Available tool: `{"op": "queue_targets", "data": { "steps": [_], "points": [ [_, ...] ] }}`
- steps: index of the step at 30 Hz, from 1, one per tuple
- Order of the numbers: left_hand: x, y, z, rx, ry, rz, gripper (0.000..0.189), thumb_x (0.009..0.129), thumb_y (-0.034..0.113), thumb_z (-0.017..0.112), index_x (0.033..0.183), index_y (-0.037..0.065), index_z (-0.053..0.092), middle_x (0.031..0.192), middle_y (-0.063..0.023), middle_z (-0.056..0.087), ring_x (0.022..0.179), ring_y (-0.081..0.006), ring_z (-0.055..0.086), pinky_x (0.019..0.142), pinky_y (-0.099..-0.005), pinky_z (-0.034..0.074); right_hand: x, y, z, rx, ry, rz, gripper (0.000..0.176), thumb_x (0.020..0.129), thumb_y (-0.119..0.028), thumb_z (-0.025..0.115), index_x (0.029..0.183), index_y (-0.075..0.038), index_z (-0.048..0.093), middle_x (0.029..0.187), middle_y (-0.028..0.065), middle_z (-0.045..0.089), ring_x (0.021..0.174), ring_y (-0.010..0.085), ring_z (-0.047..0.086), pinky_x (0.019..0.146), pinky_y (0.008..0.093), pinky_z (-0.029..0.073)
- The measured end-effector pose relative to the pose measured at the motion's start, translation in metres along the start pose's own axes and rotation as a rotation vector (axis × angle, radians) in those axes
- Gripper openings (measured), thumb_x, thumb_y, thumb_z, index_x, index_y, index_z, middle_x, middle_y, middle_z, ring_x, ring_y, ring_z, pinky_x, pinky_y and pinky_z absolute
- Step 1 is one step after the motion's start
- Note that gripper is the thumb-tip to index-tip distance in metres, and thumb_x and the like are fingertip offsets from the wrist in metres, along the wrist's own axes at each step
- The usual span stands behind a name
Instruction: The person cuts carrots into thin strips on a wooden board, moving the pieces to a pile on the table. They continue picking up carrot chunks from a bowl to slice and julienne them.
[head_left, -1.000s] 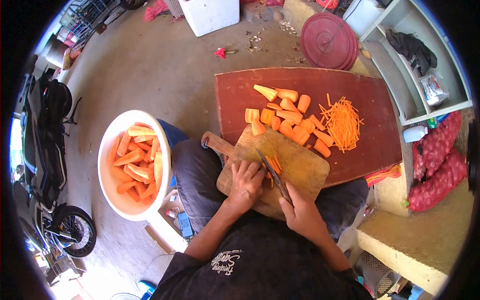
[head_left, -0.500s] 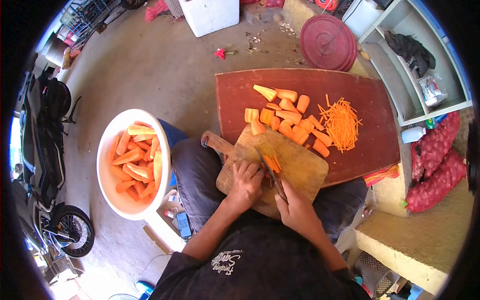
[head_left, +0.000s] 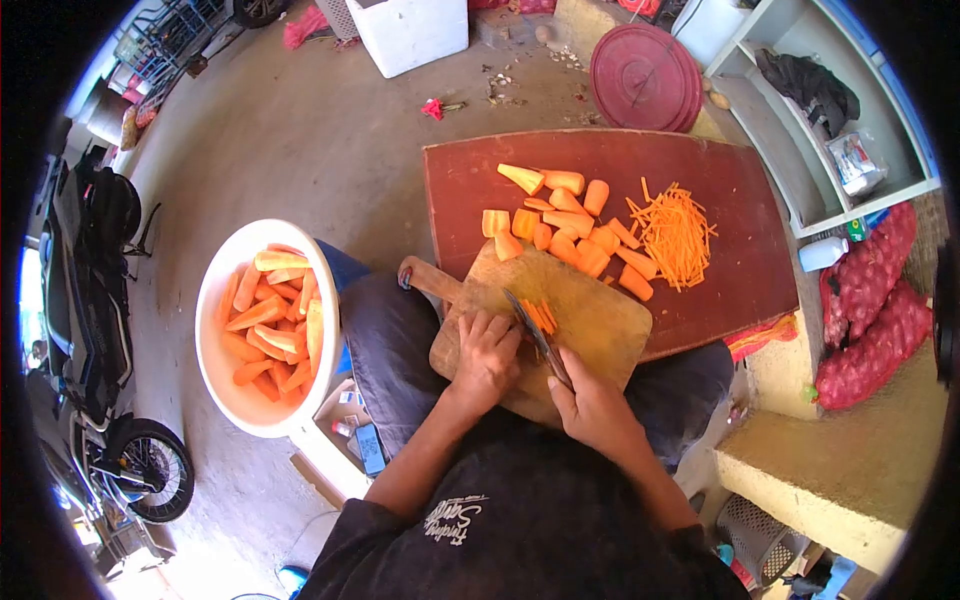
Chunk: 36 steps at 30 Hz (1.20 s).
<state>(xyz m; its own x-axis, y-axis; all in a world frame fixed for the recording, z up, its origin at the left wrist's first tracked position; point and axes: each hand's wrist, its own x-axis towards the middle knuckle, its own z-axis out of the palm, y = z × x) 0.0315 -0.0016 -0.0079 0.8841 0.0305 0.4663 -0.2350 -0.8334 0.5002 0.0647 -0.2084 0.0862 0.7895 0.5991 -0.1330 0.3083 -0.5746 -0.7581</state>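
Note:
A wooden cutting board (head_left: pixel 590 310) with a handle lies across my lap, at the near edge of a red tabletop (head_left: pixel 740 310). My right hand (head_left: pixel 592 400) is wrapped round the handle of a dark knife (head_left: pixel 532 330), its blade beside some thin carrot strips (head_left: pixel 542 317) on the board. Just left of the blade, my left hand (head_left: pixel 487 355) presses down on the board with curled fingers; what lies under them is hidden. Beyond the board are peeled carrot pieces (head_left: pixel 567 222) and a pile of carrot shreds (head_left: pixel 675 235).
A white tub (head_left: pixel 212 370) of peeled carrots stands at the left, with a phone (head_left: pixel 370 449) in a box near it. Mesh bags (head_left: pixel 875 350) lie at the right beside a shelf (head_left: pixel 790 170). A motorcycle (head_left: pixel 150 470) is at the far left.
The view has shifted slightly, moving the tabletop a little up and left. Both hands stay close to their earlier places, with the knife still beside the strips.

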Motion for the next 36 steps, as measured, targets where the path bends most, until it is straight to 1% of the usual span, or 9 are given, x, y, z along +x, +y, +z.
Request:
{"op": "queue_targets", "data": {
  "steps": [3, 9, 15, 18, 21, 27, 30, 33, 36],
  "points": [
    [0.003, -0.001, 0.004, 0.014, 0.064, 0.035, 0.039, 0.064, 0.003, 0.073, 0.103, 0.003, 0.075, 0.1, -0.0102, 0.063, 0.1, -0.0332, 0.061, 0.092, -0.0498, 0.046, 0.008, -0.006, -0.005, -0.042, -0.095, 0.05, 0.041, 0.106, -0.018, 0.064, 0.139, 0.006, 0.057, 0.105, 0.035, 0.07, 0.098, 0.055, 0.069, 0.084, 0.0559, 0.056],
    [0.002, -0.001, 0.003, 0.005, 0.055, 0.054, 0.038, 0.064, 0.004, 0.073, 0.102, 0.003, 0.075, 0.102, -0.0101, 0.066, 0.099, -0.0328, 0.062, 0.093, -0.0491, 0.046, 0.008, 0.006, 0.001, -0.017, -0.043, -0.06, 0.043, 0.106, -0.018, 0.063, 0.141, 0.006, 0.055, 0.107, 0.0353, 0.07, 0.099, 0.0549, 0.069, 0.085, 0.0568, 0.055],
    [0.002, -0.001, 0.005, 0.081, 0.078, 0.074, 0.035, 0.064, 0.004, 0.074, 0.099, 0.003, 0.076, 0.104, -0.0119, 0.069, 0.102, -0.0352, 0.063, 0.09, -0.0514, 0.047, -0.002, 0.006, -0.004, -0.071, -0.067, -0.006, 0.046, 0.106, -0.019, 0.063, 0.143, 0.007, 0.055, 0.105, 0.0354, 0.071, 0.099, 0.0546, 0.07, 0.086, 0.0571, 0.055],
    [0.0, -0.001, 0.008, 0.081, 0.095, 0.069, 0.035, 0.064, 0.003, 0.074, 0.099, 0.002, 0.076, 0.104, -0.0118, 0.069, 0.101, -0.0352, 0.063, 0.09, -0.0516, 0.047, 0.008, 0.006, -0.002, -0.027, -0.019, -0.093, 0.045, 0.106, -0.019, 0.063, 0.143, 0.006, 0.055, 0.103, 0.0353, 0.071, 0.099, 0.0543, 0.07, 0.085, 0.0571, 0.055],
    [0.001, 0.001, 0.005, 0.038, 0.082, 0.05, 0.037, 0.067, 0.002, 0.071, 0.104, 0.002, 0.076, 0.104, -0.0112, 0.067, 0.102, -0.0327, 0.062, 0.095, -0.0498, 0.046, 0.018, 0.001, 0.0, -0.079, -0.073, -0.015, 0.043, 0.106, -0.018, 0.063, 0.142, 0.005, 0.056, 0.102, 0.0341, 0.071, 0.097, 0.054, 0.07, 0.084, 0.0558, 0.055],
    [-0.003, 0.002, 0.008, 0.009, 0.095, 0.002, 0.038, 0.065, 0.0, 0.071, 0.103, 0.001, 0.075, 0.1, -0.0118, 0.063, 0.101, -0.0349, 0.061, 0.094, -0.0516, 0.046, 0.005, 0.004, -0.008, 0.128, -0.038, -0.093, 0.043, 0.107, -0.02, 0.062, 0.141, 0.006, 0.055, 0.103, 0.0358, 0.071, 0.099, 0.0562, 0.069, 0.083, 0.0581, 0.055],
    [0.0, 0.002, 0.006, 0.034, 0.098, 0.033, 0.035, 0.07, -0.005, 0.071, 0.104, 0.0, 0.077, 0.102, -0.0131, 0.066, 0.102, -0.0357, 0.062, 0.087, -0.05, 0.046, -0.001, 0.006, 0.001, 0.065, 0.012, -0.053, 0.04, 0.105, -0.015, 0.063, 0.139, 0.005, 0.058, 0.1, 0.0319, 0.071, 0.095, 0.0523, 0.07, 0.083, 0.0536, 0.055],
    [0.001, 0.005, 0.003, 0.045, 0.078, 0.03, 0.034, 0.07, -0.004, 0.072, 0.103, 0.0, 0.077, 0.101, -0.0133, 0.065, 0.102, -0.036, 0.062, 0.087, -0.05, 0.046, 0.01, 0.005, 0.001, 0.02, -0.04, 0.006, 0.04, 0.106, -0.016, 0.063, 0.14, 0.005, 0.057, 0.101, 0.031, 0.072, 0.096, 0.0522, 0.071, 0.084, 0.0534, 0.055],
    [0.002, 0.002, 0.007, 0.029, 0.106, 0.049, 0.037, 0.064, 0.001, 0.072, 0.101, -0.002, 0.072, 0.097, -0.0138, 0.06, 0.099, -0.037, 0.059, 0.092, -0.052, 0.046, 0.021, 0.002, 0.003, -0.056, -0.034, -0.077, 0.039, 0.106, -0.015, 0.064, 0.139, 0.005, 0.059, 0.101, 0.0309, 0.072, 0.097, 0.0525, 0.07, 0.083, 0.0512, 0.056]
  ]
}}
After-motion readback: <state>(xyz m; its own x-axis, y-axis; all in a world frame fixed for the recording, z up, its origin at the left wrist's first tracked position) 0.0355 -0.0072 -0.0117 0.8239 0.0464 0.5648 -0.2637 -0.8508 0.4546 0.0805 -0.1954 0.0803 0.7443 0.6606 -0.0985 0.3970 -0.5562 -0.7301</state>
